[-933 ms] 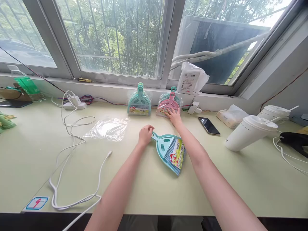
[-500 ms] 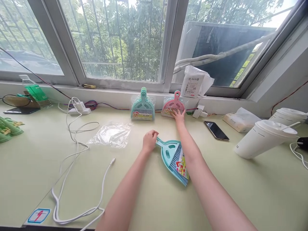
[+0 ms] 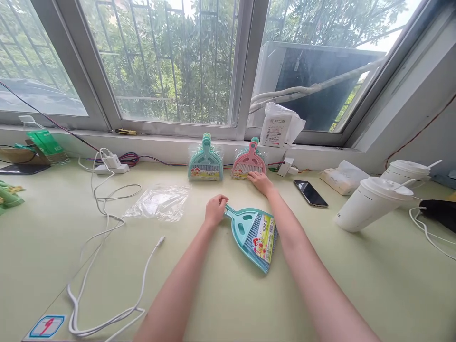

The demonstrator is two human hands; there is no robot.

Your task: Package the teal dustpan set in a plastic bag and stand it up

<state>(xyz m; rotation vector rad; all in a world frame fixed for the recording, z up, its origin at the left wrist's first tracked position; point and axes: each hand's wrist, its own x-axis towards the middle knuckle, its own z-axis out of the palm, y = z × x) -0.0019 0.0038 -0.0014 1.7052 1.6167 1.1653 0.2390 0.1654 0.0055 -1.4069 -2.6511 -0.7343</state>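
Observation:
A teal dustpan-and-brush set lies flat on the pale green table, handle pointing left. My left hand is closed around the end of that handle. My right hand rests open on the table, fingers spread, just below a pink dustpan set that leans against the window ledge in clear wrapping. It is near the pink set's lower edge; whether it touches is unclear. A second wrapped teal dustpan set leans on the ledge to the left of the pink one.
An empty clear plastic bag lies left of my left hand. White cables and a charger trail across the left side. A black phone, two white lidded cups, a tissue pack and a white parcel lie to the right.
My right hand has drawn back from the pink dustpan set, which now leans upright on the ledge. My left hand stays on the teal handle.

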